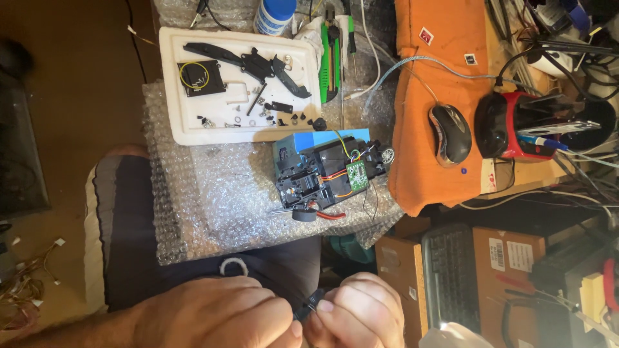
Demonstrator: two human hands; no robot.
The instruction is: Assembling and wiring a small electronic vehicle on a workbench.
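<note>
My left hand (222, 316) and my right hand (358, 309) meet at the bottom edge, fingers curled. Both pinch a small black part (311, 301) between them; its shape is mostly hidden by the fingers. Just above my left hand, a small white ring (233, 265) lies on my dark shorts. Farther up, an opened black toy car chassis (322, 177) rests on bubble wrap (213, 193). A green circuit board (356, 176) and loose coloured wires show on the chassis.
A white foam tray (177, 122) holds black plastic parts and several screws. Beside it lie a green utility knife (331, 58) and a blue-capped bottle (274, 16). To the right are an orange cloth (445, 71), a mouse (449, 134), a red pen holder (522, 125) and a keyboard (451, 277).
</note>
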